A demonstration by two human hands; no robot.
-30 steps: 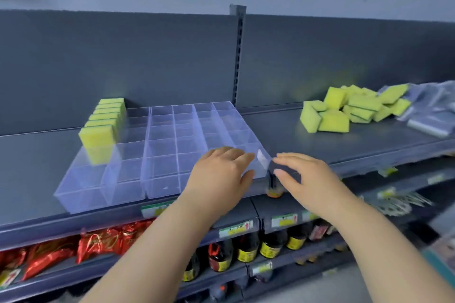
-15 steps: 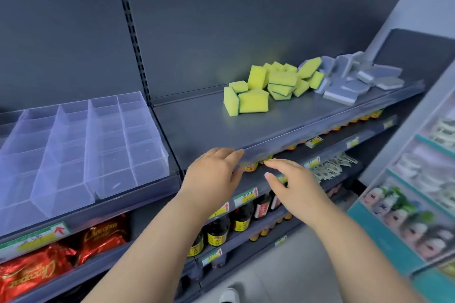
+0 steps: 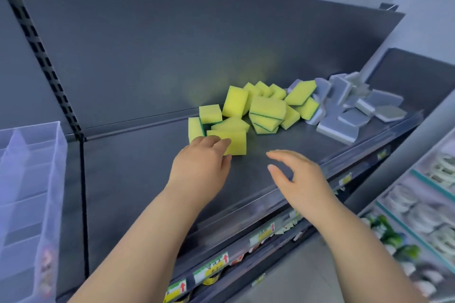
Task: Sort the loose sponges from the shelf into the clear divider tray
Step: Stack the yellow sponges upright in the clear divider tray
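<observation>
On the gray store shelf [image 3: 147,174], my left hand [image 3: 199,167] has loose fingertips touching the nearest yellow sponge [image 3: 235,141], my right hand [image 3: 299,177] is spread and holding nothing, so next I pinch and lift.

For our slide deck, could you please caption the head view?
Left hand reaches the nearest yellow sponge on the shelf; right hand hovers open.

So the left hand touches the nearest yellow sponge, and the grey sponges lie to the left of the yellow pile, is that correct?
Not quite. The left hand does touch the nearest yellow sponge, but the head view shows the grey sponges to the right of the yellow pile, not the left.
</observation>
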